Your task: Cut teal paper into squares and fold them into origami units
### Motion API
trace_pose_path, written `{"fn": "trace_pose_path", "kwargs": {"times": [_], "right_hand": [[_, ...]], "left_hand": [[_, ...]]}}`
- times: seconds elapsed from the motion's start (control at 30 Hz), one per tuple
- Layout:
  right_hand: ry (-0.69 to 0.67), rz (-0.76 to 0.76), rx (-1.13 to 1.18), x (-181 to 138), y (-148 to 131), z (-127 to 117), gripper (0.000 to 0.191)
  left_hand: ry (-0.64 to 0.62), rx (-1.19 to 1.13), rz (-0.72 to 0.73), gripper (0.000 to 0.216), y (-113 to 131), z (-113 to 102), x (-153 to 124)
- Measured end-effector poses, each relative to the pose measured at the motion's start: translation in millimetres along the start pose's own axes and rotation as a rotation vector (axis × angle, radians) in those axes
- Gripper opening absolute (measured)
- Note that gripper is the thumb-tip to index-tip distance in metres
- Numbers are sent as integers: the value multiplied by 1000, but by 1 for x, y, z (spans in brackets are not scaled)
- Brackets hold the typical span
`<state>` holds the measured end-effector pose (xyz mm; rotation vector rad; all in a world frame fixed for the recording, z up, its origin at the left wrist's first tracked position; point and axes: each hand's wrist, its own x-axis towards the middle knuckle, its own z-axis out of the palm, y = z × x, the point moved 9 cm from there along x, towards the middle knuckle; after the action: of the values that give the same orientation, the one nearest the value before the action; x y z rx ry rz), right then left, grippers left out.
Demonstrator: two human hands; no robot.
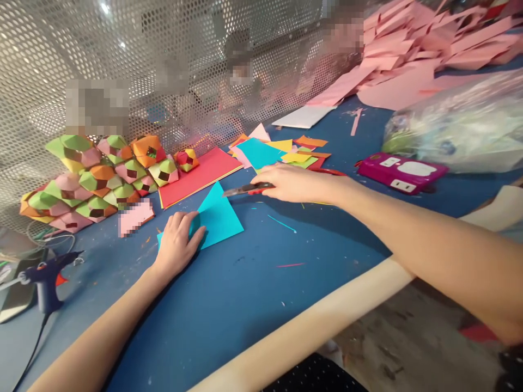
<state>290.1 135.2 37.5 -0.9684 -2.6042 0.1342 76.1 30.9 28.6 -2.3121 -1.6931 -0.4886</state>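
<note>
My left hand (178, 239) holds a bright blue sheet of paper (223, 218) down on the table, thumb and fingers bent over its left part. The paper has a raised triangular corner at the top. In my right hand (281, 182) is a utility knife (239, 190) with a red and black handle. Its grey blade points left, close to the paper's upper edge; whether they touch, I cannot tell. Behind the right hand lies a pile of coloured paper pieces (308, 152) with another blue sheet (259, 153) on top.
Folded paper modules (98, 182) are stacked at the left, beside red sheets (200, 177). A glue gun (49, 280) with a cord stands at the left edge. A purple power strip (402, 171), a plastic bag (457, 128) and pink paper strips (429, 49) occupy the right. Perforated metal (122, 49) borders the back.
</note>
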Motion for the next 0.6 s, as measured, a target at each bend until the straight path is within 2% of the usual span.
{"fn": "trace_pose_path", "kwargs": {"times": [0.17,0.4,0.5,0.6], "right_hand": [[3,-53,23,-15,-11,18,27],[-1,-51,118,-57,-20,14,29],[0,-20,125,-65,-21,12,31],[-8,16,132,-68,-20,12,32]], "left_hand": [[-8,-45,-3,37,-1,-3,0],[10,-15,-11,40,-1,-3,1],[18,65,66,41,8,-10,5],[-41,123,191,37,22,-16,10]]}}
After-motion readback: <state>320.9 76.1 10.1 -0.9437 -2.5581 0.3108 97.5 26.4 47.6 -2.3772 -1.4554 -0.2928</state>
